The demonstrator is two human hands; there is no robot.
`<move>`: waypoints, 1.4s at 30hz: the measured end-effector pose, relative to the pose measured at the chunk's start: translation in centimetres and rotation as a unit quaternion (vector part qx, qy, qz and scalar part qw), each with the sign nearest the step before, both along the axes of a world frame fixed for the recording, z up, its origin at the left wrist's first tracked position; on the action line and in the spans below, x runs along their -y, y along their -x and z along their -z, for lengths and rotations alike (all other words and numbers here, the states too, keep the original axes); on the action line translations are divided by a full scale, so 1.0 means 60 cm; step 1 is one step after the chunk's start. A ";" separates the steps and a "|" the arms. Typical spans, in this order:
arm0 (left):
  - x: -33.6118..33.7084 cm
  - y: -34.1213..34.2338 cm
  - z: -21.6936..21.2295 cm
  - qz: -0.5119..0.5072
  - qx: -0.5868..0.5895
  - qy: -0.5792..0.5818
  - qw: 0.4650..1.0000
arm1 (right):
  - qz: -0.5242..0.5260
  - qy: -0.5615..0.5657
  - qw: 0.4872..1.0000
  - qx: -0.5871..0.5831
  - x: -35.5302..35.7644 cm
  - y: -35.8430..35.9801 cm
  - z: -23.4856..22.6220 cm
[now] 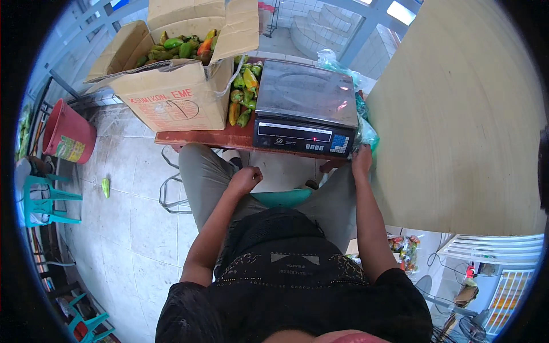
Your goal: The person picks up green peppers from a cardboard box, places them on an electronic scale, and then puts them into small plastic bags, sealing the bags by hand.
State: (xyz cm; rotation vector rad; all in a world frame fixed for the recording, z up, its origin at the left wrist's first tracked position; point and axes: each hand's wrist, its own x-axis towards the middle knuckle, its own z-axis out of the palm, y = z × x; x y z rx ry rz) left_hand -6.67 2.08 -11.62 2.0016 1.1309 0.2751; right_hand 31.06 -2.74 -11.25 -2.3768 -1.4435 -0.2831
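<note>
Head view shows the right hand with fingers closed on thin, soft green plastic bags beside the grey digital scale, likely light, slippery, best pinched at an edge, while the left hand rests curled, empty, on the thigh.

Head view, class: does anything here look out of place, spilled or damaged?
Yes. One green pepper lies alone on the tiled floor, apart from the peppers in the cardboard box and the loose pile beside the scale. The box's front edge also looks torn and ragged.
</note>
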 end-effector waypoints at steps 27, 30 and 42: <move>-0.004 -0.016 0.005 0.011 -0.051 0.038 0.998 | -0.024 -0.208 0.975 -0.072 -0.047 0.003 -0.152; -0.004 -0.009 0.016 0.028 -0.056 0.006 0.998 | -0.012 -0.275 0.959 -0.062 -0.051 0.026 -0.197; -0.009 -0.008 0.031 0.002 -0.012 0.076 0.997 | -0.109 -0.522 0.684 -0.497 -0.035 0.031 -0.250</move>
